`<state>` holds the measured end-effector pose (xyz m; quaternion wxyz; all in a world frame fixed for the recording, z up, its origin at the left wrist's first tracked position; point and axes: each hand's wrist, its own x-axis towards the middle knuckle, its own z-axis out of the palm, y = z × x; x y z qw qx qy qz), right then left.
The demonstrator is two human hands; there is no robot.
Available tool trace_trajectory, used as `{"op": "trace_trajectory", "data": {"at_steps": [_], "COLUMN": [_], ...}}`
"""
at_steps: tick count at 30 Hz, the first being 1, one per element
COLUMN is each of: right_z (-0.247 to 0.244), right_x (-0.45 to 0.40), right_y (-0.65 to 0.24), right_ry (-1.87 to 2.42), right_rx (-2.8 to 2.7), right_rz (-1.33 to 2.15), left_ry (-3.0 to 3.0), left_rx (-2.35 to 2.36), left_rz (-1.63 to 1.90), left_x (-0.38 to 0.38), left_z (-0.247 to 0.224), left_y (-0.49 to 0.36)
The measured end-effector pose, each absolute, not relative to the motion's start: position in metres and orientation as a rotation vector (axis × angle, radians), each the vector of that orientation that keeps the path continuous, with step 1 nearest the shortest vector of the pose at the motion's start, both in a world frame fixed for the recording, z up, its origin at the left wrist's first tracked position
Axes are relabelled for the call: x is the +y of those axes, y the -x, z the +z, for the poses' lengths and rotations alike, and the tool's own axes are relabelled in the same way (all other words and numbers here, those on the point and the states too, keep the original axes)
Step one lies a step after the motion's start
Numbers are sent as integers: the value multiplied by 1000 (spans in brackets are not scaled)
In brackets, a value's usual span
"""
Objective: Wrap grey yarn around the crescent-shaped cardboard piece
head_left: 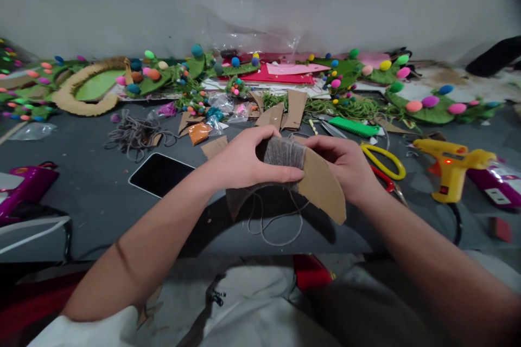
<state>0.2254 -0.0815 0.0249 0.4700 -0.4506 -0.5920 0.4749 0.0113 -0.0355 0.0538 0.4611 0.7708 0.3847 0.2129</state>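
A curved cardboard piece (323,184) is held above the front of the table, its bare end pointing down to the right. Grey yarn (285,153) is wrapped closely round its middle. My left hand (248,160) grips the wrapped part, thumb along the near side and fingers behind. Behind the piece, near the right edge of the wrapping, my right hand (342,160) has its fingers bent and pressed together against it; their tips are hidden. A loose loop of yarn (280,243) hangs below the cardboard.
A phone (160,174) and tangled grey yarn (136,133) lie left. Yellow-handled scissors (385,162), red-handled pliers (385,178) and a yellow glue gun (451,165) with its cord are right. Cardboard scraps (295,108) and green felt pieces with colourful balls (431,108) line the back.
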Motion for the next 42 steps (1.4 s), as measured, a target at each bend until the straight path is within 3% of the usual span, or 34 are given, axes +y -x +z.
{"op": "trace_trajectory", "data": {"at_steps": [15, 42], "right_z": [35, 33], "right_x": [-85, -85], "right_y": [-223, -222], "right_ry": [1300, 1319], "right_rx": [-1452, -1391], "right_rz": [874, 893], "left_ry": [-1839, -1880], "left_rx": [865, 902], "left_rz": [447, 502], "left_x": [-36, -36], "left_z": [56, 57], "left_y": [-10, -8]}}
